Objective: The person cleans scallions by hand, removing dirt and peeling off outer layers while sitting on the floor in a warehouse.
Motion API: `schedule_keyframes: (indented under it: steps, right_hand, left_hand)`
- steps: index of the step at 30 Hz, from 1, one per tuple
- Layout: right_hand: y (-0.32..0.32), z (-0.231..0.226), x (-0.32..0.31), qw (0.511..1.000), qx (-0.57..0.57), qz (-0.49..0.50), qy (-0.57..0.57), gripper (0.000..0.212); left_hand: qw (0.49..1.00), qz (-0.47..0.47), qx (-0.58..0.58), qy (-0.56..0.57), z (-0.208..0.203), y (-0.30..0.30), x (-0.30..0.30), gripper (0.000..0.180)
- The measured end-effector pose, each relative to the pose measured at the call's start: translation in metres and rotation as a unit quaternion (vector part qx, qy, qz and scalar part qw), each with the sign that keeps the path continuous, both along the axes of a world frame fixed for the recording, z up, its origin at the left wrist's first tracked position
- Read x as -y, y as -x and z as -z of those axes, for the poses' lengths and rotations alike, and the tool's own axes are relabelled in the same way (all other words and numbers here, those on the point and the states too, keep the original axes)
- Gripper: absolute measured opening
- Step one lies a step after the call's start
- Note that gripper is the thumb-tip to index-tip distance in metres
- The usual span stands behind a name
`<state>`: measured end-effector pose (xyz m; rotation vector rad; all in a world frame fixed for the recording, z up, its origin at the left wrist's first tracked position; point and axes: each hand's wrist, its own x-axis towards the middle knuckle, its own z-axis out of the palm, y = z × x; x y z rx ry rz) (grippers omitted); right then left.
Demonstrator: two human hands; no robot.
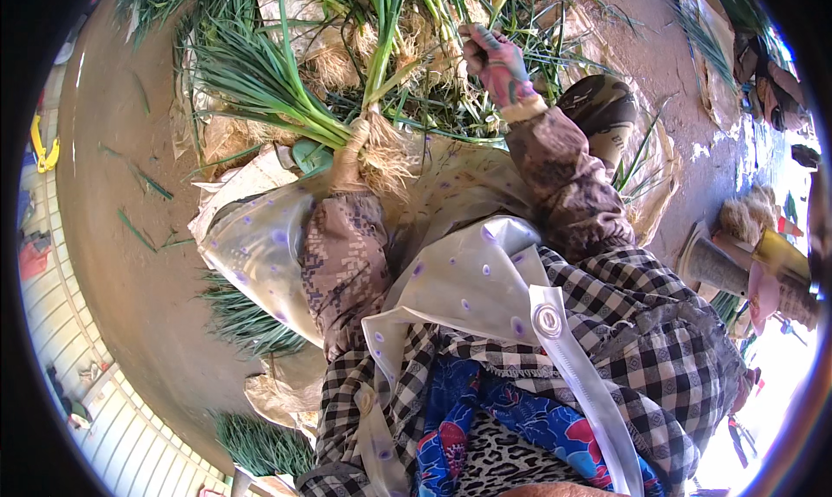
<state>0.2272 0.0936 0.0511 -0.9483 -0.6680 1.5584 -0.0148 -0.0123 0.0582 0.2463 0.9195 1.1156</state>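
Note:
My left hand (351, 157) is closed round the lower stalks of a bunch of scallions (303, 107). Their long green leaves fan out to the upper left, and the pale stringy roots (386, 155) hang beside my fingers. To the right, over the pile, my right hand (501, 66) wears a pink and green patterned glove. Its fingers are curled closed near some stalks; whatever sits between them is too small to make out. More scallions (342, 57) with tangled roots lie heaped in front of me, among loose trimmed leaves (442, 107).
A clear plastic apron with purple dots (260, 237) covers my lap. Scallion bundles (251, 315) lie on the brown floor (130, 168) to my left. A shoe with a camouflage pattern (600, 111) is beside my right forearm. Further right stands a grey cone-shaped object (712, 263).

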Motion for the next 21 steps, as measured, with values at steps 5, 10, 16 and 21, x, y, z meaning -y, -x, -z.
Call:
schedule_keyframes:
  steps: [5,10,16,21]
  right_hand:
    - [0.063,0.034,-0.026,0.978,-0.007,-0.084,0.192,0.037]
    - [0.096,0.047,-0.06,0.951,0.183,-0.246,0.045,0.038]
    - [0.1,0.007,-0.02,0.867,0.397,-0.287,-0.09,0.032]
    - [0.057,-0.034,0.037,0.939,0.156,-0.304,-0.043,0.028]
  left_hand:
    - [0.998,-0.041,-0.039,-0.03,0.0,0.009,0.015,0.028]
    - [0.977,-0.108,-0.17,-0.064,0.01,0.001,0.021,0.028]
    - [0.957,-0.162,-0.236,-0.053,0.044,0.01,0.023,0.029]
    - [0.967,-0.186,-0.175,0.006,0.053,0.013,0.017,0.032]
